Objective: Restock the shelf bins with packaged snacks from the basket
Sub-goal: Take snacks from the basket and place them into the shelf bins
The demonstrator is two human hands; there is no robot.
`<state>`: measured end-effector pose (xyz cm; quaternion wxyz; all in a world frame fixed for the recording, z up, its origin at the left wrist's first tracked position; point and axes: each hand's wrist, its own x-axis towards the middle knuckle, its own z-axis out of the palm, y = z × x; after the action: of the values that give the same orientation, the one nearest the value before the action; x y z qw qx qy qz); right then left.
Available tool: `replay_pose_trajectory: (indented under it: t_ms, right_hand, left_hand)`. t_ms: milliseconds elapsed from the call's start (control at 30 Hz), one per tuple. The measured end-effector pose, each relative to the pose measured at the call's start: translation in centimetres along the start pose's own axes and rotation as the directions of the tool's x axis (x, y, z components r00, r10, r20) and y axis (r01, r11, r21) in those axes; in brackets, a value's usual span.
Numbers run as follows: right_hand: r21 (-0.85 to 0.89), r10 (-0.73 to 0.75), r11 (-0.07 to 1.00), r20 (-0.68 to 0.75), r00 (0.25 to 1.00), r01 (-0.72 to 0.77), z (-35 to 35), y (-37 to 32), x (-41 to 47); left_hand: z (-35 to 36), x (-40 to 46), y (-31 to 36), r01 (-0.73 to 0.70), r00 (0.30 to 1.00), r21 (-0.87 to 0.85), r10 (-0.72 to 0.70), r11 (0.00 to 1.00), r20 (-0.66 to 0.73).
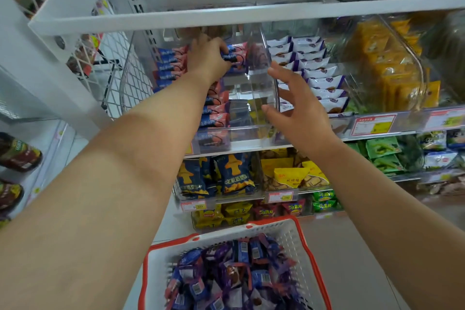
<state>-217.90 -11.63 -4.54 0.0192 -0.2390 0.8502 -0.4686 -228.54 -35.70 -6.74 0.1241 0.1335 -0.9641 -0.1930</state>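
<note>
A white basket with red rim stands on the floor below me, filled with several blue, purple and pink snack packets. On the shelf at chest height a clear plastic bin holds rows of pink-and-blue packets. My left hand reaches deep into that bin and grips a pink-and-blue packet at the back row. My right hand is spread, fingers straight, touching the bin's clear right wall. The bin beside it holds white-and-purple packets.
Yellow packets fill a clear bin to the right. Lower shelves carry blue-and-orange bags, yellow bags and green packs. A white shelf board hangs just above my left hand. Bottles stand on the left rack.
</note>
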Motion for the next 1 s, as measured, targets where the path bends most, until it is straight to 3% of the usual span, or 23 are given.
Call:
replay_pose_trajectory:
  t_ms: [233,667,800,933,1000]
  right_hand:
    - [0.045,-0.006,0.999,0.056,0.998,0.004,-0.3,0.1,0.2]
    - [-0.002,-0.023,1.0,0.04,0.999,0.023,-0.4,0.1,0.2]
    - [-0.047,-0.042,0.998,0.036,0.998,0.043,-0.4,-0.1,-0.2]
    - [-0.236,-0.144,0.96,0.035,0.989,0.148,-0.2,-0.5,-0.9]
    - [-0.256,-0.178,0.95,0.029,0.984,0.18,0.0,-0.6,-1.4]
  left_hand:
    - [0.1,-0.3,0.4,-0.05,0.998,0.131,0.053,0.99,-0.016]
    - [-1.8,-0.6,0.5,-0.076,0.997,0.025,0.077,0.997,-0.029]
    - [-4.3,-3.4,2.1,-0.227,0.974,-0.092,0.226,0.969,-0.022]
    - [-5.4,-11.3,3.4,-0.463,0.864,-0.111,0.42,0.879,-0.278]
    - [-5.1,-15.9,3.4,-0.495,0.838,-0.122,0.435,0.86,-0.331]
